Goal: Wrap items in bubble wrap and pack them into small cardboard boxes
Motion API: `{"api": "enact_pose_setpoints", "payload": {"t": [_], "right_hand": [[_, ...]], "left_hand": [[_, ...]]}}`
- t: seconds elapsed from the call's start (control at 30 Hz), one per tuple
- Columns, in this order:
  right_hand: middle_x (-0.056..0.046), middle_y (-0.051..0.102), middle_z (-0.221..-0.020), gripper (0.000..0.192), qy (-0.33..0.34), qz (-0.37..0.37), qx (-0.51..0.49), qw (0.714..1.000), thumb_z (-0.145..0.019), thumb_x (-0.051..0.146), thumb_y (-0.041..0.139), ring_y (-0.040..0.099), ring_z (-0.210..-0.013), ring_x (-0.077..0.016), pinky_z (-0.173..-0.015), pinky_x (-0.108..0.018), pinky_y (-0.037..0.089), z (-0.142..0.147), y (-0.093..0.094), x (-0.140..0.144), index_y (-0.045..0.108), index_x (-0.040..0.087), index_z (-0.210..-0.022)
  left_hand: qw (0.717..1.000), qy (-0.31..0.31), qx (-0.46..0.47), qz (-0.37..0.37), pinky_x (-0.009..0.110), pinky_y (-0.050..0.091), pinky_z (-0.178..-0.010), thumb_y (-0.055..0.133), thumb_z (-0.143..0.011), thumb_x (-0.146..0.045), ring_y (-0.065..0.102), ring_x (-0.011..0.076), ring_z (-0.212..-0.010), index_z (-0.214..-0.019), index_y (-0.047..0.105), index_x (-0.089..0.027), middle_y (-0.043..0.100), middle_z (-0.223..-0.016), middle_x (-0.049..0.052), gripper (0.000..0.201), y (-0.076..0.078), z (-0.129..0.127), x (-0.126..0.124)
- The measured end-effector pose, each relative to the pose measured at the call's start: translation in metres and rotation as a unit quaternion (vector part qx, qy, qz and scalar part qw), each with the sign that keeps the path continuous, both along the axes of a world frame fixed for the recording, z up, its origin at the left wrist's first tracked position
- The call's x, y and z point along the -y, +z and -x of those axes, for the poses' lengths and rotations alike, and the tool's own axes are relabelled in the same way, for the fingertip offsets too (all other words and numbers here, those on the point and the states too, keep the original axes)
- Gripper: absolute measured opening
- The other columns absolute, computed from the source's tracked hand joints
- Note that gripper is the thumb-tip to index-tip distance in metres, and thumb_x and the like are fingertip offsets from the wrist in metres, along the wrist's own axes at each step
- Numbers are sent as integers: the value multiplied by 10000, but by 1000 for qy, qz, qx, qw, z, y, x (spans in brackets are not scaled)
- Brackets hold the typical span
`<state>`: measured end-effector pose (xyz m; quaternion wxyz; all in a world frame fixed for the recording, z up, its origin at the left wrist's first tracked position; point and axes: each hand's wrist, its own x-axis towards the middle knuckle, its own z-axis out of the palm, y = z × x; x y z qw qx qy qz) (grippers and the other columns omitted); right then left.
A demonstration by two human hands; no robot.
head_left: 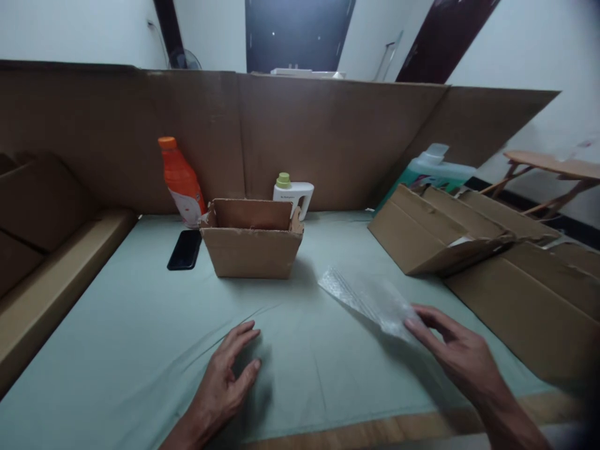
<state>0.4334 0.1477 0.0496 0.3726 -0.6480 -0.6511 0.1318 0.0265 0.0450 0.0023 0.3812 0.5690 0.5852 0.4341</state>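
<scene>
The right hand (462,353) has its fingertips on the near end of a sheet of bubble wrap (365,299), thumb and forefinger in a narrow grip pinching its edge, as far as I can tell. The wrap lies flat on the green-covered desk (117,325), at about 4 o'clock from the small open cardboard box (252,240) in the middle. The left hand (224,381) is holding nothing, its grip wide, fingers spread and resting on the cloth at roughly 6 o'clock from that box. At the box's 9 o'clock, just beside it, there's a black phone (184,249), with an orange bottle (182,181) behind it at 10 o'clock. A white jug with a green cap (293,191) sits right behind the box at 1 o'clock. Out at 3 o'clock is a bigger open carton (435,234), with a teal jug (434,169) behind it.
</scene>
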Motion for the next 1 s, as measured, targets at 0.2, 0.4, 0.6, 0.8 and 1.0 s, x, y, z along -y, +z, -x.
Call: {"api": "enact_pose_setpoints", "payload": {"t": [0.2, 0.4, 0.6, 0.8, 1.0], "right_hand": [[-142, 772, -964, 376, 117, 112, -301, 940, -550, 584, 863, 726, -893, -371, -717, -451, 590, 24, 19, 25, 783, 313, -799], [-155, 709, -1212, 446, 331, 235, -320, 856, -612, 631, 796, 636, -1169, -391, -946, -492, 510, 110, 9, -48, 739, 218, -769], [-139, 669, -1295, 415, 355, 216, -263, 871, -663, 588, 790, 625, -1184, -358, -958, -468, 505, 168, -16, -102, 714, 187, -742], [-106, 512, -1511, 424, 315, 174, -279, 890, -679, 614, 769, 461, -1393, -338, -1117, -440, 374, 192, -33, -120, 707, 207, -779], [-128, 685, -1254, 408, 256, 200, -282, 903, -689, 574, 792, 616, -1161, -318, -963, -406, 473, 169, -29, -90, 706, 199, -827]], "left_hand": [[994, 109, 2, -25, 477, 520, -998, 620, -851, -400, 614, 307, -1211, -1319, 612, -234, 591, -1397, 140, 497, -4, 28, -12], [982, 178, 13, -56, 510, 454, -1049, 701, -765, -366, 518, 336, -1318, -1495, 382, -234, 424, -1523, 167, 807, -1, 68, -79], [987, 134, 53, -64, 499, 423, -1097, 681, -732, -288, 525, 320, -1306, -1502, 364, -173, 483, -1489, 172, 840, -5, 68, -133], [988, 119, 83, -60, 432, 436, -1103, 621, -835, -303, 552, 270, -1294, -1519, 354, -203, 526, -1472, 134, 742, -5, 65, -147], [982, 173, 81, -4, 496, 423, -1086, 560, -905, -492, 557, 315, -1290, -1478, 421, -176, 569, -1407, 182, 669, -5, 79, -112]]}}
